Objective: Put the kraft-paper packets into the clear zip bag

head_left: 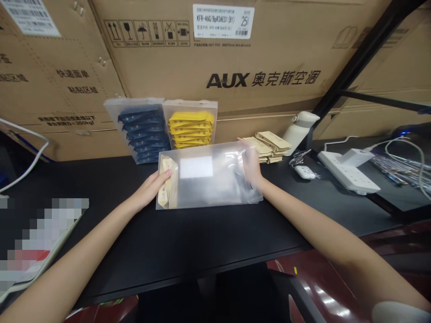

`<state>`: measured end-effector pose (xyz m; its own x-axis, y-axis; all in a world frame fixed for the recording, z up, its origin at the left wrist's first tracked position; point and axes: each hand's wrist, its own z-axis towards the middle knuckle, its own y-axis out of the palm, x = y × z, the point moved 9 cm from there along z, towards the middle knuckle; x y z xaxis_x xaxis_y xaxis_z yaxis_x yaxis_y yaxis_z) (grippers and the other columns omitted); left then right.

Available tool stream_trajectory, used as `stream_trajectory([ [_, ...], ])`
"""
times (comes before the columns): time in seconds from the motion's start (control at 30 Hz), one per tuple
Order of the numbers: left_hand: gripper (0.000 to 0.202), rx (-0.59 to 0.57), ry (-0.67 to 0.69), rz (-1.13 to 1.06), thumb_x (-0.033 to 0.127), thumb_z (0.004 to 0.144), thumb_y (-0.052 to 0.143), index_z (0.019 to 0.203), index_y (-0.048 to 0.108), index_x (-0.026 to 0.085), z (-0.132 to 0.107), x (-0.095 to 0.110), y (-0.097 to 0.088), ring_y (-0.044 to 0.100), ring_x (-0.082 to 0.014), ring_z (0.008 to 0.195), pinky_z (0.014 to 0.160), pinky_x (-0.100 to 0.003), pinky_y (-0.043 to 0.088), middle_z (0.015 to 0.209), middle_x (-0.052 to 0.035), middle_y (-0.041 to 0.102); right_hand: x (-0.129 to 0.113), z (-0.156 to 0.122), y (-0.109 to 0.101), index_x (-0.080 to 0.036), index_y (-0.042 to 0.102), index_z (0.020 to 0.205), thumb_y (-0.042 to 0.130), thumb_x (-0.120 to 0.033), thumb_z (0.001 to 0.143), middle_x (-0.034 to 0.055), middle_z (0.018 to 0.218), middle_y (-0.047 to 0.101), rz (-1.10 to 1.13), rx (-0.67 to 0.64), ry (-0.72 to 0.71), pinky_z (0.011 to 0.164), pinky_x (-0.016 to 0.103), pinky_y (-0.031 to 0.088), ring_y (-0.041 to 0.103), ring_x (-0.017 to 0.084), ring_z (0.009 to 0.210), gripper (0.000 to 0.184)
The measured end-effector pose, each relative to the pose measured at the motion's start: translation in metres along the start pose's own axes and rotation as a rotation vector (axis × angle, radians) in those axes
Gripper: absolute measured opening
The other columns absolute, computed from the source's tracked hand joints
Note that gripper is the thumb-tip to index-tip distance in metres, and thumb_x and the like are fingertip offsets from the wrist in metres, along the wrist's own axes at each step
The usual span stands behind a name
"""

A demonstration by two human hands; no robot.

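A clear frosted plastic box [218,190] lies on its side between my two hands, tilted toward me, with a white label [197,167] on its face. A few beige paper packets [173,197] stand inside at its left end. My left hand [155,185] grips that end, fingers on the front over the packets. My right hand [253,168] holds the right end; it is partly seen through the plastic and smeared by motion. Right behind it, several more beige packets [271,142] lie in a loose stack on the black table.
Two similar boxes stand against a large carton [161,72]: one with dark blue packets [146,137], one with yellow packets [191,128]. To the right are a white bottle [299,130], an earphone case [305,172] and a power strip [350,172]. The table's [161,251] front edge runs below.
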<state>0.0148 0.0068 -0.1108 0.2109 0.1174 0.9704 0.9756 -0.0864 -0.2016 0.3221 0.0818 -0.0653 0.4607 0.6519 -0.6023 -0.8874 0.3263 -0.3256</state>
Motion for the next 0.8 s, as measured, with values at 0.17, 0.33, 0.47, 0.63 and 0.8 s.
stream_trajectory([
  [0.17,0.059,0.006,-0.004,-0.026,0.055,0.089,0.056,0.131,0.063,0.015,0.004,-0.005,-0.003,0.067,-0.0295,0.115,0.095,-0.034,0.054,0.118,-0.0106,0.075,-0.003,-0.001,0.0,-0.02,0.055,0.122,0.056,-0.032,0.082,0.0108,0.124,0.063,0.094,0.005,0.037,0.108,0.044,0.043,0.058,0.025,0.12,0.042],
  [0.33,0.058,0.007,0.01,-0.006,0.056,0.089,0.056,0.131,0.063,0.016,0.005,-0.004,-0.004,0.068,-0.0299,0.113,0.093,-0.034,0.055,0.114,-0.0098,0.077,0.004,-0.005,0.008,-0.021,0.055,0.102,0.055,-0.028,0.081,0.0095,0.112,0.063,0.078,-0.038,0.141,0.099,0.044,0.048,0.061,0.025,0.107,0.022],
  [0.47,0.061,-0.009,0.015,0.002,0.058,0.087,0.056,0.131,0.063,0.016,0.004,-0.003,-0.002,0.065,-0.0308,0.119,0.097,-0.035,0.053,0.119,-0.01,0.075,0.006,-0.008,0.014,-0.022,0.05,0.088,0.049,-0.025,0.083,0.0082,0.094,0.063,0.047,-0.068,0.221,0.088,0.043,0.052,0.061,0.024,0.089,0.006],
  [0.63,0.062,0.003,0.009,0.011,0.058,0.088,0.055,0.133,0.062,0.015,0.001,0.0,-0.002,0.065,-0.0319,0.118,0.098,-0.038,0.053,0.117,-0.0111,0.076,0.0,-0.006,0.013,-0.021,0.052,0.091,0.048,-0.026,0.083,0.0087,0.093,0.065,0.056,-0.065,0.218,0.088,0.041,0.052,0.062,0.023,0.089,0.01],
  [0.8,0.062,0.016,0.017,0.023,0.057,0.088,0.056,0.131,0.063,0.013,-0.002,0.005,-0.001,0.068,-0.032,0.113,0.096,-0.038,0.054,0.113,-0.0119,0.077,0.005,-0.006,0.011,-0.026,0.055,0.09,0.055,-0.036,0.082,0.0067,0.09,0.065,0.068,-0.056,0.242,0.083,0.044,0.055,0.064,0.027,0.087,0.013],
])
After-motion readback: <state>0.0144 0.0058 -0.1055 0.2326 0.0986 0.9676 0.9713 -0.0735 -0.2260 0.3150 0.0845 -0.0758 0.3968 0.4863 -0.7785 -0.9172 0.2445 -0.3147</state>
